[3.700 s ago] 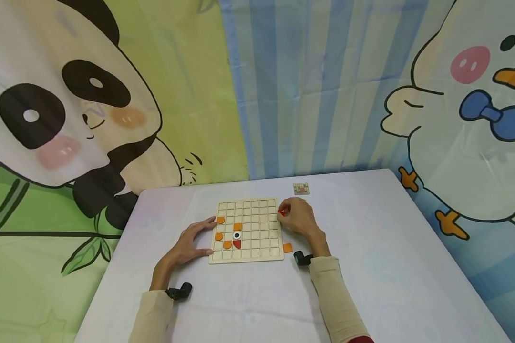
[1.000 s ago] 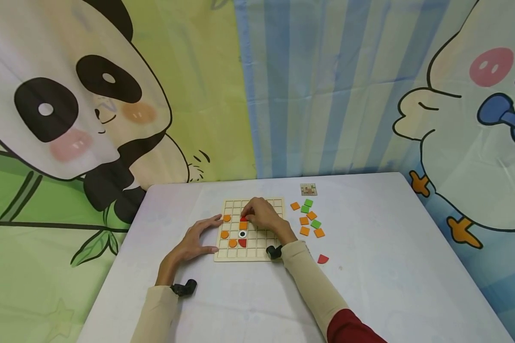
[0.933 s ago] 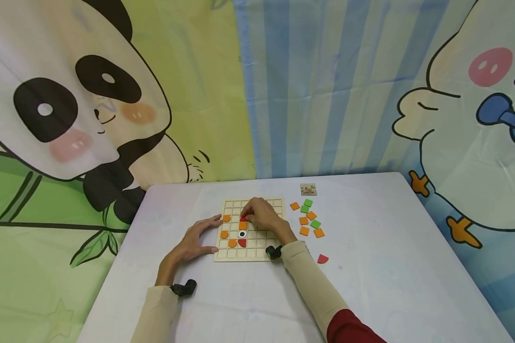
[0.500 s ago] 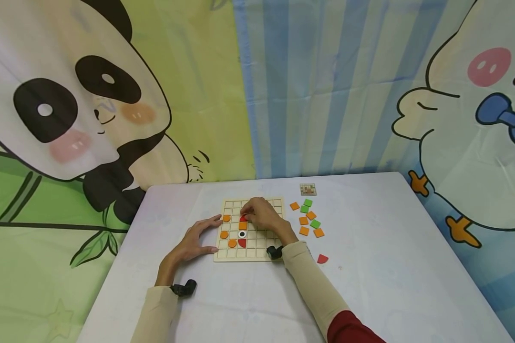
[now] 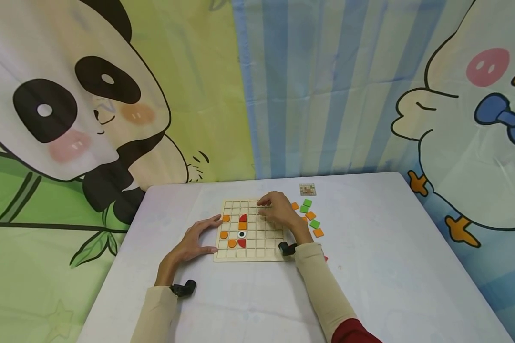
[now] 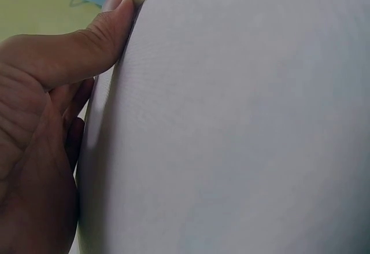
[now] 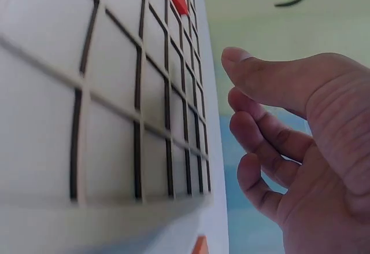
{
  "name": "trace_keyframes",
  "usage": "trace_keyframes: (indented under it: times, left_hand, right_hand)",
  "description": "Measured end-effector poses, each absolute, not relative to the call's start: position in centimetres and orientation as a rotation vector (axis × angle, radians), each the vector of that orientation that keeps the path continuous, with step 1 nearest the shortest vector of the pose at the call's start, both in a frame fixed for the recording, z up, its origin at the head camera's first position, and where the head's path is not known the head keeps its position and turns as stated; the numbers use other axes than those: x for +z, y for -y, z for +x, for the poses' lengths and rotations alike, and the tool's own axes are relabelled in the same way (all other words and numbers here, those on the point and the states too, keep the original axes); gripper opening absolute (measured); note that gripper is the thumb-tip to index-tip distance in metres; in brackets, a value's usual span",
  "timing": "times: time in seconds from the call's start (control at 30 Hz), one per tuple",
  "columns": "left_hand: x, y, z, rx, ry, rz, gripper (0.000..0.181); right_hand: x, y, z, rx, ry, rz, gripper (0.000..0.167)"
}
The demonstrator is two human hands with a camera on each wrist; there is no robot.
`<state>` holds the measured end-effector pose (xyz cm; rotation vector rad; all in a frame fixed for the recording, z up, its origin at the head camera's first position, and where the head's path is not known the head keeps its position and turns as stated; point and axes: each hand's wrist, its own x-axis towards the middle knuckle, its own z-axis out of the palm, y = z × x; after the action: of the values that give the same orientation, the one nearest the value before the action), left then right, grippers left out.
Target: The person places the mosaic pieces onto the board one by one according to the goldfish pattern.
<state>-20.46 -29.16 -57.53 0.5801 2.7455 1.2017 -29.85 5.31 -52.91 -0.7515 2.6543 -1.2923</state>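
Note:
A pale wooden grid board [image 5: 262, 247] lies on the white table. Down one column sit a red quarter-round tile [image 5: 243, 217], an orange square tile [image 5: 242, 226], a white disc with a black ring [image 5: 242, 234] and another red quarter-round tile [image 5: 242, 243]. Orange discs [image 5: 232, 243] occupy cells farther left. My left hand [image 5: 193, 243], fingers extended, touches the board's left edge; its thumb [image 6: 110, 34] presses there in the left wrist view. Above the board's upper right part hovers my right hand [image 5: 281, 209], fingers loosely bent and holding nothing, as the right wrist view confirms.
Right of the board lie several loose orange square tiles [image 5: 318, 232] and green square tiles [image 5: 307, 203], some hidden behind my right hand. A small patterned card [image 5: 307, 189] rests near the far edge. One red tile [image 5: 325, 258] peeks out beside my right sleeve.
My right hand has let go of the upper red quarter-round tile, which stays above the orange square, and has moved right and slightly up. The left hand has stayed put.

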Motion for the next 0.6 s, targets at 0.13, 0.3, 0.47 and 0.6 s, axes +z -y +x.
trace_keyframes:
  times: [0.13, 0.3, 0.47, 0.6]
  left_hand:
    - [-57.6, 29.3, -20.5, 1.177, -2.754, 0.558, 0.085]
    - [-57.4, 29.3, -20.3, 1.166, -2.758, 0.519, 0.085]
    - [-57.2, 29.3, -20.2, 1.187, -2.744, 0.515, 0.085]
    - [-57.2, 29.1, -20.4, 1.173, -2.742, 0.530, 0.086]
  right_hand:
    - [-52.6, -7.3, -30.0, -1.269, -2.712, -0.679, 0.026]
    - [-52.3, -8.1, -30.0, -1.240, -2.758, -0.659, 0.024]
    - [-52.6, -6.4, -29.7, -1.243, -2.694, -0.753, 0.025]
    - [-53.0, -4.4, -29.3, -1.152, -2.644, -0.901, 0.030]
